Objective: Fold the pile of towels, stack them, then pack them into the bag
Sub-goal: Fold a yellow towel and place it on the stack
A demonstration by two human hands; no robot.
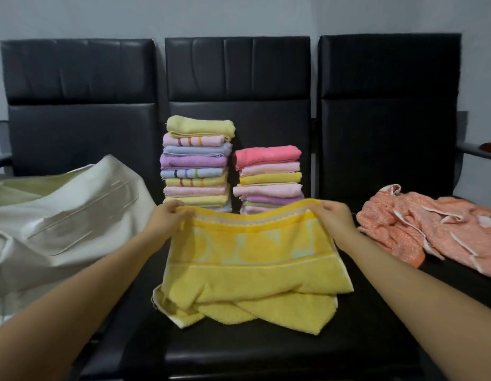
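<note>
Over the seat, both hands [170, 215] [331, 217] pinch the yellow towel's [247, 259] top corners.

At the center of the frame, the left hand [168, 215] and right hand [331, 217] each pinch a top corner of a yellow towel [250, 268], whose lower part lies crumpled on the middle black seat [266, 353]. Behind it stand two stacks of folded towels, the taller stack [197, 163] left of the shorter stack [269, 180]. A cream bag [68, 215] sits at the left, an orange towel [431, 229] at the right.

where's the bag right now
In the head view the white bag lies on the left seat, beside the taller towel stack and the left hand.
</note>
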